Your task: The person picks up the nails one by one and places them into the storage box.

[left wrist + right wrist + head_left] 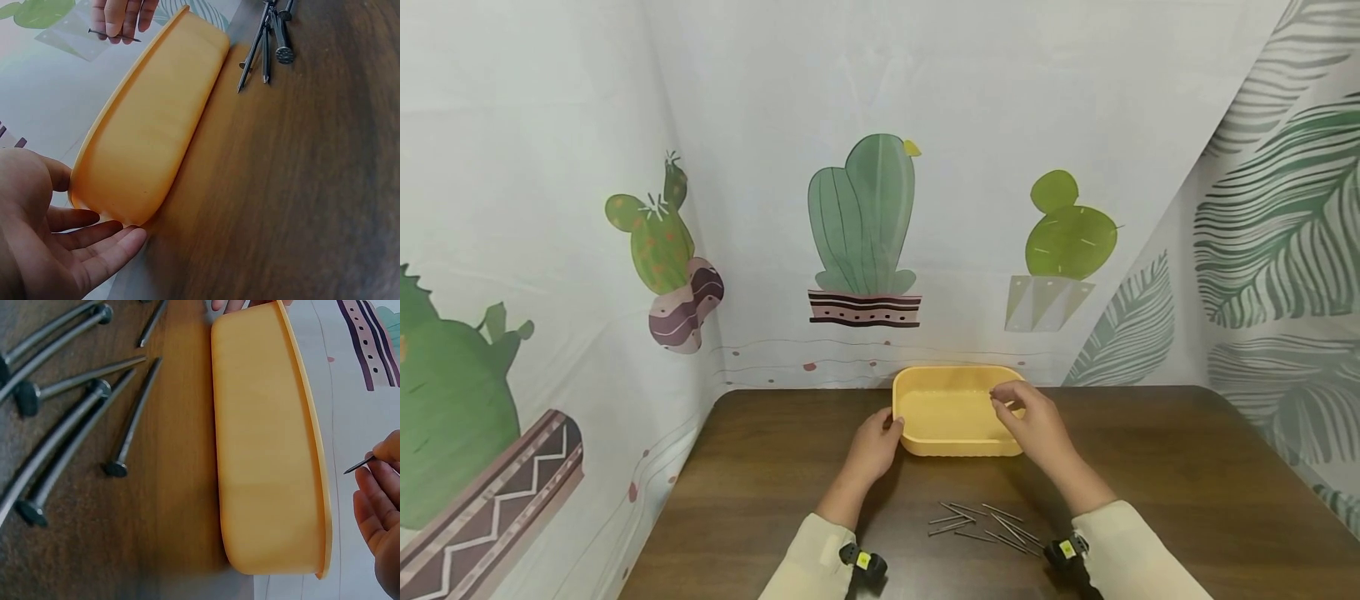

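A yellow plastic tray [958, 448] stands near the far edge of the brown table. At its left end, my left hand [874, 446] holds the wall, with fingers [94, 234] against the outside. Over the right part of the tray, my right hand [1036, 421] pinches a single nail [359, 465] between thumb and fingertips. That nail shows sideways in the left wrist view, above the tray's rim. Several loose nails [1018, 531] lie in a scattered group on the table in front of the tray. Their round heads and pointed tips show close up in the right wrist view.
The dark wooden table [760, 483] runs up to a white cloth backdrop [760, 208] printed with cacti and leaves. A black camera [868, 567] is strapped to the left wrist, another camera [1063, 550] to the right.
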Motion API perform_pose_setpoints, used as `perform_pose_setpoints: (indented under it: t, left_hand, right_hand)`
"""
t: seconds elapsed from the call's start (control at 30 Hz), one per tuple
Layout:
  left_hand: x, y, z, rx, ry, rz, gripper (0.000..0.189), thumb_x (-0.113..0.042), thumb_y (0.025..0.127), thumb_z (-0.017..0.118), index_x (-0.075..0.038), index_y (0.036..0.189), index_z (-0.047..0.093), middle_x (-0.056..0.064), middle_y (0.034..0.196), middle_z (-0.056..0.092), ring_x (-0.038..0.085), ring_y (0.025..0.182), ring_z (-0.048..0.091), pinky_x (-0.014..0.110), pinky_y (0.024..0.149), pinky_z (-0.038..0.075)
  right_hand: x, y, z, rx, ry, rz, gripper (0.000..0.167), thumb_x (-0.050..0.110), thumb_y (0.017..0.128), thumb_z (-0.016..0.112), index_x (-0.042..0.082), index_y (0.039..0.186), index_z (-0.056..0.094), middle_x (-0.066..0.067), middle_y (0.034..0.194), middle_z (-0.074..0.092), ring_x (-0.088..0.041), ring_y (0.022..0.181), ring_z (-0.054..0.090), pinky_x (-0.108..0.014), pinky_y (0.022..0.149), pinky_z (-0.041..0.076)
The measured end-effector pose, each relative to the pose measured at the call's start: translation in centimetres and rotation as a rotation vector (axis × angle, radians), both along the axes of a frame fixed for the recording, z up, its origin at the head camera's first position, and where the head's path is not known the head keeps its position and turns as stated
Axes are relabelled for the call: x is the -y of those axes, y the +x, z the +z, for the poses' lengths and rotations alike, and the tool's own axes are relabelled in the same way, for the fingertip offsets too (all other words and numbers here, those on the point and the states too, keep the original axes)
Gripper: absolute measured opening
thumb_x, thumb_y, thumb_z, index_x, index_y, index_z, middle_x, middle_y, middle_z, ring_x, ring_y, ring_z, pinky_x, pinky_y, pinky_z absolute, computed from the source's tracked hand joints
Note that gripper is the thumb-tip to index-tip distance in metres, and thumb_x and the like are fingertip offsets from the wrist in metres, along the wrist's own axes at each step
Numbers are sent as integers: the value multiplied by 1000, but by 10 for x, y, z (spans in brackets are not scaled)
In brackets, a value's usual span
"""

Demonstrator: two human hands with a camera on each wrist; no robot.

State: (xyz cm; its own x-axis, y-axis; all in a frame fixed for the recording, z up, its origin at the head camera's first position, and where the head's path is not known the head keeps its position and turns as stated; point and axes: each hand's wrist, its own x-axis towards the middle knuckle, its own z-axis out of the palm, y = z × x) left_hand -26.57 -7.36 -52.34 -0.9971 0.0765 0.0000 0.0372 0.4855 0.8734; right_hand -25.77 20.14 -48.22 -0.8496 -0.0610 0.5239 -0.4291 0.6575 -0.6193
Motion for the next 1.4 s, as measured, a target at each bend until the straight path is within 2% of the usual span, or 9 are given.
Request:
perform_pose_setpoints:
  t: [0.23,0.33,0.6,0.9,1.4]
  left_hand:
    - [-1,-1,1,-11,-1,3,51,-34,106,48,-1,145,51,21,143,56,33,124,60,49,100,54]
    - [-1,-1,1,-14,0,2,50,-33,106,48,-1,145,52,21,142,56,33,123,60,49,100,54]
    - [-1,0,3,-12,-5,0,51,-32,106,48,0,145,50,22,144,55,34,123,61,50,99,54]
    - [-1,0,1,-1,0,-3,52,-34,106,47,0,146,49,22,147,52,34,125,60,50,99,54]
    - [0,-4,-1,-14,-14,4,50,-32,105,48,0,144,52,21,142,56,33,121,62,49,98,55]
  right_hand:
    - [0,1,3,73,-1,68,52,18,92,75,4,138,57,-15,133,62,-34,119,61,-55,95,53]
    - [-1,1,2,90,7,78,58,21,92,75,5,144,52,-15,138,58,-35,123,57,-56,98,51]
    - [-1,5,3,89,24,77,58,22,93,74,6,143,52,-17,140,55,-36,124,56,-56,100,50]
    - [-2,9,1,126,40,74,56,23,93,73,6,143,54,-16,140,55,-37,126,55,-58,100,50]
    - [-3,16,-1,131,47,80,52,27,94,72,10,141,56,-13,138,58,-36,125,56,-62,96,50]
